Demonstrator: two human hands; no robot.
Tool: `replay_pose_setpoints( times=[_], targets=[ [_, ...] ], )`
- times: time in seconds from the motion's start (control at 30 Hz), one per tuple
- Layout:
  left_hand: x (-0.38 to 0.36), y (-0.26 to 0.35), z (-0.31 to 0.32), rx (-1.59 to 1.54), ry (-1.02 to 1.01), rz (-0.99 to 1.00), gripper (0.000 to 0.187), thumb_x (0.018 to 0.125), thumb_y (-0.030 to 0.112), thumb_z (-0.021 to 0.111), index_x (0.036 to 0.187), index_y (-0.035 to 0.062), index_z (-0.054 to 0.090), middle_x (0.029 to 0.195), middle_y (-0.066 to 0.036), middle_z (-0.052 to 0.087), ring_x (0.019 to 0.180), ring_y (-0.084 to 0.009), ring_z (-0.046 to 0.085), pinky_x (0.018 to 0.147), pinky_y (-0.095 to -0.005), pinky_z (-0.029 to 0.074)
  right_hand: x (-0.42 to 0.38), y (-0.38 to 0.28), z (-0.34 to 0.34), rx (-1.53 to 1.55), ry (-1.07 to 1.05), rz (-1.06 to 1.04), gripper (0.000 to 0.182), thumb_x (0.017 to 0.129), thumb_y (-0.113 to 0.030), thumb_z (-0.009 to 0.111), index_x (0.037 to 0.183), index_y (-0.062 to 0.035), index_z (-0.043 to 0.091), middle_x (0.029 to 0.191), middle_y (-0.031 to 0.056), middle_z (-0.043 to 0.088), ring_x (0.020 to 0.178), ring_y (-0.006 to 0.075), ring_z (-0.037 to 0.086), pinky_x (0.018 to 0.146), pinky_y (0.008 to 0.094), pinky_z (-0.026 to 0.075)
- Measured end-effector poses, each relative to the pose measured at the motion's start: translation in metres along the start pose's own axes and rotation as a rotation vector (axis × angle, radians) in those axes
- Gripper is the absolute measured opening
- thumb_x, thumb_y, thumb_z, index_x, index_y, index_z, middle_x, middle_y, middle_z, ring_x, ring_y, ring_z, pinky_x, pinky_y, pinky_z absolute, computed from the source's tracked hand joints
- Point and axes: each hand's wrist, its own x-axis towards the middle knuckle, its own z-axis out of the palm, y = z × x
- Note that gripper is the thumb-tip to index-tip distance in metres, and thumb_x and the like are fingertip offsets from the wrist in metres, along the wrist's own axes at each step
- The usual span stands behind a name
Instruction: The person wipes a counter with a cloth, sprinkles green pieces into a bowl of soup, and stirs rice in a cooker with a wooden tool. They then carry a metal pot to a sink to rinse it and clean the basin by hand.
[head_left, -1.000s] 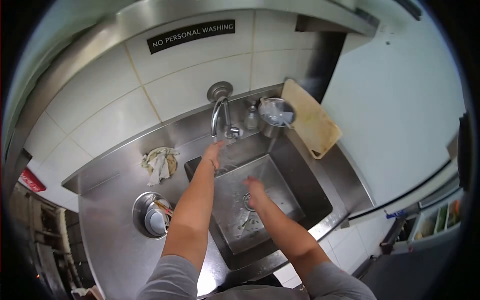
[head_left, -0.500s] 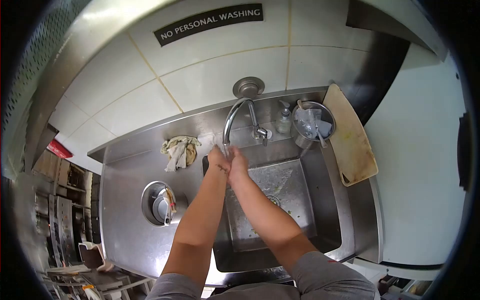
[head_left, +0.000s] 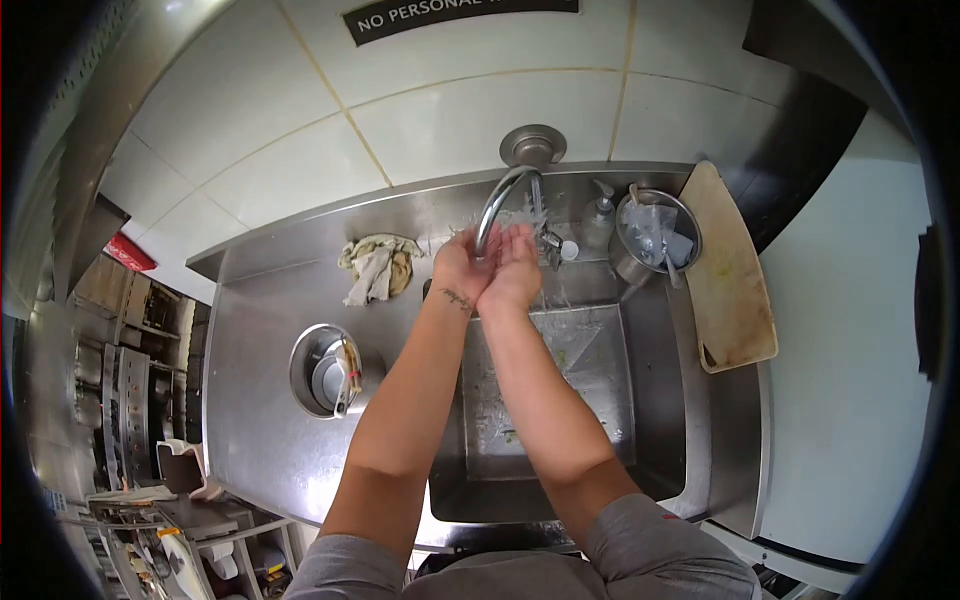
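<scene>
Palms turned up, my left hand point(head_left: 459, 270) and my right hand point(head_left: 514, 278) lie side by side and touch along their inner edges under the curved chrome faucet point(head_left: 497, 202). Both are open in a cupped shape, with the fingers stretched toward the wall. Water from the spout lands on them, and splashes fly around the fingers and down into the steel sink point(head_left: 655, 400). Neither hand holds a solid object. The faucet handle point(head_left: 552, 243) is just beyond my right fingertips.
Left of the sink, a crumpled cloth point(head_left: 381, 268) and a metal pot point(head_left: 302, 372) holding utensils stand on the steel counter point(head_left: 250, 440). At right are a soap pump bottle point(head_left: 598, 222), a metal container point(head_left: 632, 268) with utensils and plastic, and a leaning cutting board point(head_left: 732, 280).
My hands have turned from being rubbed together to palms up and cupped. Water now splashes widely around them. The view has tilted downward.
</scene>
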Motion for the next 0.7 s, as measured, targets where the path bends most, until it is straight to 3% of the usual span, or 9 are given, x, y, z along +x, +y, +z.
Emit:
replay_pose_setpoints(
  times=[0.13, 0.17, 0.27, 0.33, 0.47, 0.53, 0.63, 0.67, 0.7],
  targets=[
    [0.044, -0.018, -0.093, 0.131, 0.102, -0.094, 0.029, 0.096, 0.012, 0.034, 0.113, -0.0058, 0.05, 0.113, -0.021, 0.057, 0.101, -0.0324, 0.057, 0.094, -0.0416, 0.046, 0.018, 0.005, -0.054, -0.334, 0.083, 0.31, 0.027, 0.094, -0.011, 0.049, 0.119, -0.0031, 0.053, 0.103, 0.0093, 0.06, 0.093, 0.0219, 0.06, 0.083, 0.0348, 0.048],
    [0.001, -0.011, -0.067, 0.25, 0.115, -0.138, 0.028, 0.095, 0.011, 0.039, 0.118, -0.0022, 0.05, 0.116, -0.018, 0.058, 0.102, -0.0299, 0.057, 0.09, -0.0402, 0.047, 0.033, 0.005, -0.08, -0.427, 0.099, 0.283, 0.022, 0.092, -0.012, 0.051, 0.112, -0.0045, 0.056, 0.097, 0.0076, 0.062, 0.084, 0.0228, 0.062, 0.078, 0.0332, 0.049],
    [-0.023, -0.017, -0.063, 0.465, 0.077, -0.186, 0.033, 0.093, 0.011, 0.045, 0.125, 0.0009, 0.048, 0.117, -0.014, 0.058, 0.103, -0.0274, 0.057, 0.087, -0.0385, 0.046, 0.119, -0.005, -0.151, -1.323, 0.08, -0.497, 0.034, 0.08, 0.002, 0.053, 0.113, -0.0028, 0.057, 0.11, 0.0148, 0.058, 0.107, 0.0309, 0.054, 0.092, 0.0384, 0.044],
    [-0.029, -0.018, -0.076, 0.547, 0.094, -0.202, 0.035, 0.092, 0.011, 0.047, 0.126, 0.0025, 0.049, 0.116, -0.012, 0.059, 0.103, -0.0266, 0.057, 0.086, -0.0383, 0.046, 0.125, -0.05, -0.146, -1.794, 0.003, -0.717, 0.047, 0.076, 0.002, 0.053, 0.123, -0.0063, 0.054, 0.128, 0.0187, 0.047, 0.117, 0.0354, 0.046, 0.098, 0.0415, 0.04],
    [-0.048, -0.032, -0.12, 0.943, 0.19, -0.093, 0.03, 0.092, 0.014, 0.05, 0.119, 0.0039, 0.057, 0.109, -0.007, 0.063, 0.105, -0.0241, 0.058, 0.088, -0.0381, 0.045, 0.133, -0.082, -0.157, -2.182, -0.242, -0.679, 0.059, 0.076, -0.003, 0.056, 0.134, -0.0139, 0.049, 0.142, 0.0185, 0.034, 0.12, 0.0381, 0.043, 0.101, 0.0425, 0.037],
    [-0.054, -0.04, -0.16, 1.19, 0.158, 0.06, 0.026, 0.092, 0.014, 0.051, 0.114, 0.0049, 0.06, 0.106, -0.008, 0.064, 0.103, -0.0249, 0.059, 0.087, -0.0398, 0.046, 0.12, -0.063, -0.17, -1.996, -0.264, -0.791, 0.042, 0.078, -0.005, 0.058, 0.12, -0.009, 0.058, 0.127, 0.0194, 0.048, 0.111, 0.0356, 0.051, 0.094, 0.042, 0.042],
    [-0.068, -0.04, -0.191, 1.7, 0.042, 0.387, 0.021, 0.089, 0.014, 0.053, 0.106, 0.0071, 0.065, 0.103, -0.009, 0.065, 0.105, -0.0276, 0.058, 0.091, -0.0441, 0.043, 0.099, -0.002, -0.186, -1.475, -0.477, -0.307, 0.019, 0.082, -0.008, 0.059, 0.1, -0.005, 0.064, 0.088, 0.014, 0.065, 0.079, 0.0282, 0.064, 0.071, 0.0361, 0.053],
    [-0.073, -0.041, -0.197, 1.961, -0.044, 0.56, 0.02, 0.088, 0.014, 0.055, 0.103, 0.0082, 0.066, 0.104, -0.01, 0.065, 0.109, -0.0294, 0.057, 0.096, -0.0466, 0.041, 0.063, -0.001, -0.161, -1.201, -0.403, 0.265, 0.014, 0.084, -0.01, 0.061, 0.096, -0.0036, 0.064, 0.074, 0.0095, 0.066, 0.059, 0.0216, 0.063, 0.056, 0.0308, 0.053],
    [-0.08, -0.041, -0.202, 1.957, -0.056, 0.551, 0.02, 0.088, 0.014, 0.055, 0.103, 0.0082, 0.066, 0.104, -0.01, 0.065, 0.109, -0.0294, 0.057, 0.096, -0.0466, 0.041, 0.045, 0.01, -0.155, -1.018, -0.409, 0.548, 0.014, 0.084, -0.008, 0.061, 0.096, -0.002, 0.063, 0.077, 0.0102, 0.066, 0.056, 0.0189, 0.063, 0.052, 0.0294, 0.054]
  ],
)
